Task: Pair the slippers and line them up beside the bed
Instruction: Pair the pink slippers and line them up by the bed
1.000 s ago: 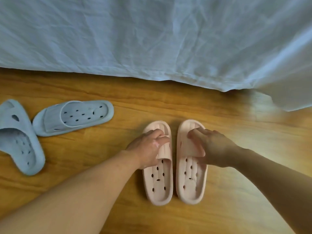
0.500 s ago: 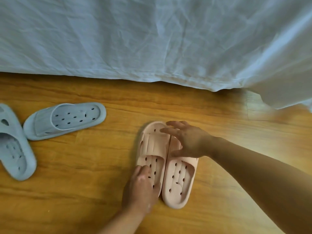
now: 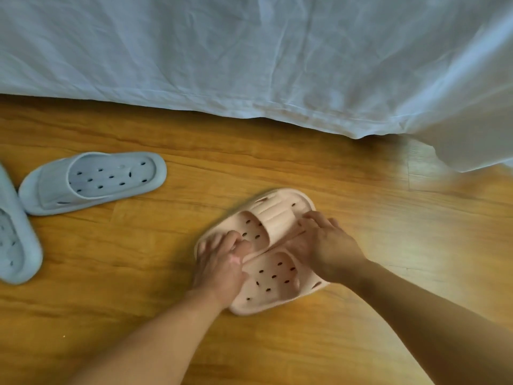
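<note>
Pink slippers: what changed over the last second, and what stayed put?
The pink slippers, side by side throughout, have swung from toes-toward-bed to a diagonal, toes up-right. The left hand shifted to the heels; the right hand stays on the straps. The blue slippers remain unpaired.

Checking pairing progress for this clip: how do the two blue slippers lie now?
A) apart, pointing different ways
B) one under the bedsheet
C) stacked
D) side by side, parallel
A: one blue slipper lies crosswise, the other blue slipper lies at an angle to it at the left edge.

Left hand (image 3: 219, 269): bare, no ring or watch seen.
Right hand (image 3: 331, 254): bare.
Forearms: uncovered, no sleeves seen.
</note>
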Motion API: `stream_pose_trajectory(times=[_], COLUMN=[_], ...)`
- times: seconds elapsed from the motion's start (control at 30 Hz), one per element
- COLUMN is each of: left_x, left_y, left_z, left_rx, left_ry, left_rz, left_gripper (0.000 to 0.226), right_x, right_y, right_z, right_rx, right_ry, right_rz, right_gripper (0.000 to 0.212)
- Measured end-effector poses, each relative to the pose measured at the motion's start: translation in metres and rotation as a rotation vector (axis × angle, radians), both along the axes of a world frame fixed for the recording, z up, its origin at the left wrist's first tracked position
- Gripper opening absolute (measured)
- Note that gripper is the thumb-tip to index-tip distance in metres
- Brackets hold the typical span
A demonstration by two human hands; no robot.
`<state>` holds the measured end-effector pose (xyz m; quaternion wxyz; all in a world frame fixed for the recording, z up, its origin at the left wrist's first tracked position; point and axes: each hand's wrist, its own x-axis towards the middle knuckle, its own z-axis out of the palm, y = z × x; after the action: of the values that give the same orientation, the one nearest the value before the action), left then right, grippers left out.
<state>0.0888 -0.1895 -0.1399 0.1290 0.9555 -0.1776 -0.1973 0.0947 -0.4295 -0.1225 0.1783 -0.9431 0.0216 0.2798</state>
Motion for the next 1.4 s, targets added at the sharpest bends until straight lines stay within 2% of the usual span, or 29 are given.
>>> stream_pose_trajectory(times=[0.17, 0.27, 0.33, 0.4, 0.43, 0.5, 0.57, 0.63, 0.73, 0.83, 1.03, 1.13, 1.23, 1.33, 1.4], left_x=[0.072, 0.089, 0.079, 0.046, 0.021, -0.034, -0.076, -0.092, -0.083, -0.061, -0.006, 0.014, 0.011, -0.002, -0.003], left_y=[-0.007, -0.018, -0.017, -0.012, -0.011, -0.018, -0.032, -0.046, -0.056, -0.051, -0.037, -0.038, -0.045, -0.052, -0.057], left_z=[0.004, 0.008, 0.015, 0.021, 0.022, 0.021, 0.021, 0.02, 0.014, 0.002, -0.007, -0.006, -0.004, 0.001, 0.0], left_rx=[0.093, 0.06, -0.009, -0.128, -0.182, -0.211, -0.2, -0.225, -0.316, -0.388, -0.39, -0.423, -0.439, -0.422, -0.388], left_ry=[-0.017, -0.07, -0.176, -0.208, -0.143, 0.078, 0.273, 0.362, 0.348, 0.304, 0.352, 0.326, 0.303, 0.289, 0.259], left_rz=[-0.229, -0.232, -0.039, 0.313, 0.482, 0.723, 0.838, 0.874, 0.941, 0.885, 0.545, 0.506, 0.5, 0.491, 0.498], left_gripper=[0.05, 0.049, 0.054, 0.059, 0.062, 0.084, 0.117, 0.135, 0.124, 0.111, 0.103, 0.096, 0.092, 0.111, 0.114], right_x=[-0.047, -0.056, -0.039, -0.011, 0.004, 0.031, 0.049, 0.053, 0.04, 0.015, -0.017, -0.024, -0.032, -0.046, -0.055], right_y=[0.012, 0.021, 0.01, -0.008, -0.015, -0.023, -0.022, -0.019, -0.022, -0.029, -0.043, -0.044, -0.043, -0.042, -0.042], right_z=[0.006, 0.016, 0.025, 0.033, 0.035, 0.033, 0.025, 0.013, 0.002, -0.003, -0.012, -0.011, 0.0, 0.002, -0.002], right_rx=[0.058, 0.127, -0.011, -0.108, -0.07, 0.042, 0.066, 0.052, 0.019, 0.026, 0.026, 0.036, 0.104, 0.127, 0.131], right_ry=[0.02, 0.07, 0.033, -0.12, -0.179, -0.143, -0.014, 0.036, -0.032, -0.065, -0.079, -0.089, -0.155, -0.124, -0.124], right_rz=[-0.243, -0.289, -0.297, -0.292, -0.243, -0.079, 0.064, 0.138, 0.094, -0.028, -0.284, -0.351, -0.443, -0.478, -0.508], right_gripper=[0.071, 0.074, 0.067, 0.058, 0.062, 0.083, 0.098, 0.092, 0.078, 0.075, 0.072, 0.077, 0.095, 0.125, 0.13])
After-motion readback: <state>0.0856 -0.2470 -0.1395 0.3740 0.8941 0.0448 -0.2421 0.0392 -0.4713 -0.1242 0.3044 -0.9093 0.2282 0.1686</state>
